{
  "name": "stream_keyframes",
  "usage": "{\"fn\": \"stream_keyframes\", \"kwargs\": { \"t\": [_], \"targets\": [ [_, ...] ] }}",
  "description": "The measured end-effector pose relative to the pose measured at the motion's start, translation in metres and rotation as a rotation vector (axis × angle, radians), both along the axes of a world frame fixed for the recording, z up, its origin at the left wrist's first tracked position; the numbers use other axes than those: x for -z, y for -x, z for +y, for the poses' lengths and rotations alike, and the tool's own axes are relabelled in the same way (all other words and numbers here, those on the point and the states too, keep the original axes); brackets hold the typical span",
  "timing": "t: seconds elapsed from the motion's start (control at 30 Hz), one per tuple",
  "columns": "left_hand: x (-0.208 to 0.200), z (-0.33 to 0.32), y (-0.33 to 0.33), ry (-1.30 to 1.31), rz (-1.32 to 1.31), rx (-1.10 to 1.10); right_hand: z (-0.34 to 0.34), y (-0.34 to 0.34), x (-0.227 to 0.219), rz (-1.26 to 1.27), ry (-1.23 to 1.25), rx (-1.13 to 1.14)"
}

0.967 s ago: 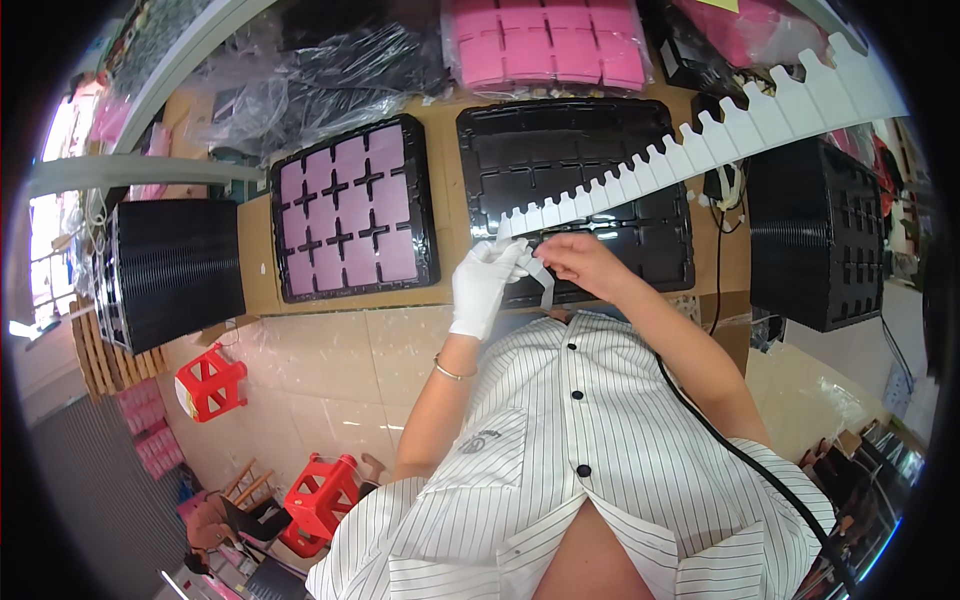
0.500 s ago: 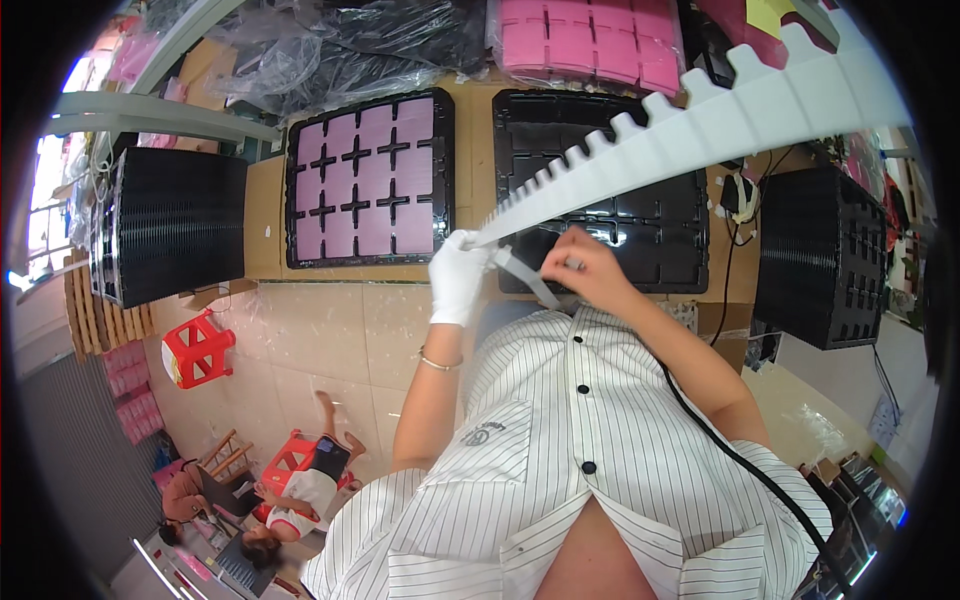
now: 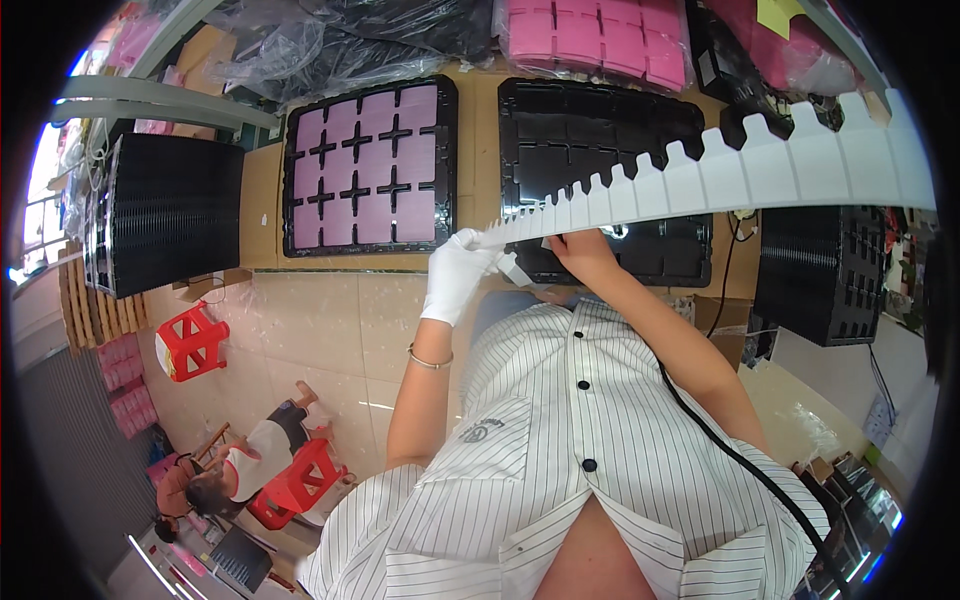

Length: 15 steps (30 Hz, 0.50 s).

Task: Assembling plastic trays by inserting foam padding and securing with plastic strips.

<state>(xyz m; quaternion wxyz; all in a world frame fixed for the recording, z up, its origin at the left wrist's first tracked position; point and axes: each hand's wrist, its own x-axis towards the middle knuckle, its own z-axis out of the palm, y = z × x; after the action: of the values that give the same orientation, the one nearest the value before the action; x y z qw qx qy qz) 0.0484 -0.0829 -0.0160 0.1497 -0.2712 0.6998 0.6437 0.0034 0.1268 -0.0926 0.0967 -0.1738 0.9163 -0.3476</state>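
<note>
A long white strip [image 3: 745, 175] with notched, comb-like teeth along its upper edge stretches from the middle toward the upper right. My left hand [image 3: 455, 278], in a white glove, is closed around its narrow-looking end. A short white tail [image 3: 515, 271] pokes out beside that glove. My bare right hand [image 3: 588, 257] is just below the strip, its fingers curled and partly hidden behind it; what they pinch cannot be made out. Behind the strip lies a black compartment tray [image 3: 555, 165]. To its left, another black tray [image 3: 446, 125] holds pink pieces between cross-shaped dividers.
Stacks of black trays stand at the left [image 3: 175, 215] and the right [image 3: 815, 275]. Plastic-wrapped pink pieces [image 3: 600, 40] and black plastic sheeting [image 3: 400, 40] lie along the back. A red stool [image 3: 192, 340] stands on the floor, near other people [image 3: 255, 460] at lower left.
The strip has swung down on its right side and shows more of its broad face. My right hand has risen slightly, its fingertips now behind the strip. A person at lower left has shifted.
</note>
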Motion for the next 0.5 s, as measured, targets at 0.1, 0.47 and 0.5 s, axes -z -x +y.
{"fn": "stream_keyframes", "kwargs": {
  "t": [0.1,0.47,0.5],
  "targets": [
    [0.003,0.001,0.0,0.0,0.018,0.007,-0.002,0.002,-0.01,-0.1,-0.016,0.023],
    [-0.01,0.003,0.007,0.04,-0.002,0.042,0.021,0.006,-0.011,0.138,0.148,-0.377],
    [-0.01,0.003,0.008,0.04,-0.006,0.047,0.025,0.003,-0.016,-0.024,0.204,-0.339]
  ]
}}
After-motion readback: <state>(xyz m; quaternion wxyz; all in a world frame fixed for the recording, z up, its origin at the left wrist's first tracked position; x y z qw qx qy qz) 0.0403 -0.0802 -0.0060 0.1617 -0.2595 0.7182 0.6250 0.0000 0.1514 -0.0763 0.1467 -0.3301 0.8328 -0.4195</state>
